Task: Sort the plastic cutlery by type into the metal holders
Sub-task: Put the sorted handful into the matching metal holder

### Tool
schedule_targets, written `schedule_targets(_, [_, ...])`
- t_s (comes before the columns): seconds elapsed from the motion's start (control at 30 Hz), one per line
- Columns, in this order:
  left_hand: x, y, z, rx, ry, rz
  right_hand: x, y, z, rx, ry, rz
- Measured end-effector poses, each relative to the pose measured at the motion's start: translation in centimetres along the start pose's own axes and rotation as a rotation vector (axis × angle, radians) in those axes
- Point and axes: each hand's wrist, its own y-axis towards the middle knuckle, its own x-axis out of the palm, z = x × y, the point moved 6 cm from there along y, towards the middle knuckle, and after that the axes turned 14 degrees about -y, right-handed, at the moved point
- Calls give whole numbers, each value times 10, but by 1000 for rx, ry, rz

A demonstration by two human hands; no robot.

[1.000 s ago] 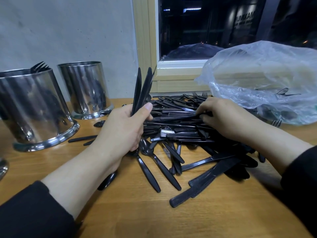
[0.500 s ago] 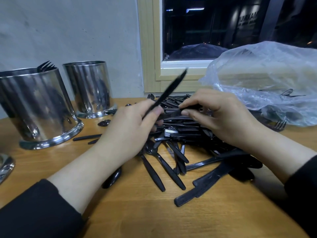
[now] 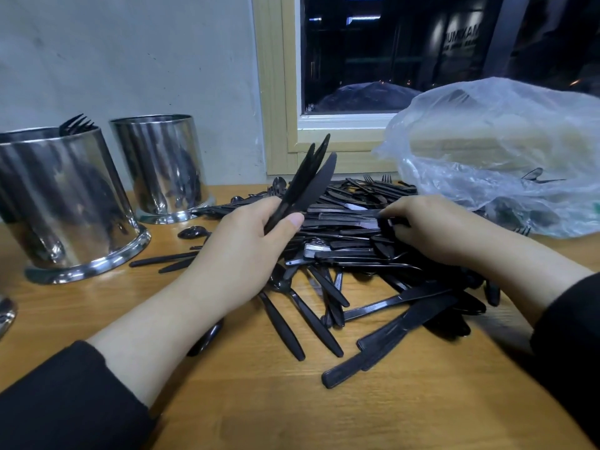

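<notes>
Two hands in frame, both over the pile of black plastic cutlery (image 3: 357,241) in the middle of the wooden table (image 3: 259,401). Left hand (image 3: 240,251) grips a small bunch of knives (image 3: 305,186) by the handles, thumb pressed across them, blades fanned and tilted up and to the right above the pile. Right hand (image 3: 431,228) lies on the far right part of the pile, fingers curled down into the pieces; whether it actually pinches one I cannot tell, fingertips are buried. Pile is a mix: knives, spoons, a few forks at the back edge, some handles spilling toward the near side. Two metal holders stand upright at the left: the near holder (image 3: 65,203) has fork (image 3: 76,124) tines showing over its rim, the far holder (image 3: 159,167) sits just behind and to the right of it, contents not visible. A few stray pieces lie on the table between the holders and the left hand. Clear plastic bag (image 3: 500,151) sits at the right rear, touching the pile, under the window (image 3: 389,53). Both sleeves black.
</notes>
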Motion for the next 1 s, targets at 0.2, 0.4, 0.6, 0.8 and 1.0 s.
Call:
schedule_targets(0.2, [-1,0,0,-7,-21,8,0,4,-1,-44,9,57])
schedule_targets(0.4, [-3,0,2,-12,-52,35,-5,1,-8,-73,54,143])
schedule_targets(0.6, [-10,-1,6,-4,-90,105,-26,-5,-18,-103,178,356])
schedule_targets(0.8, [-33,-3,21,141,3,365,-49,-19,-41,-262,231,523])
schedule_targets(1.0, [-16,1,15,47,51,61,-54,-31,-71,-391,234,574])
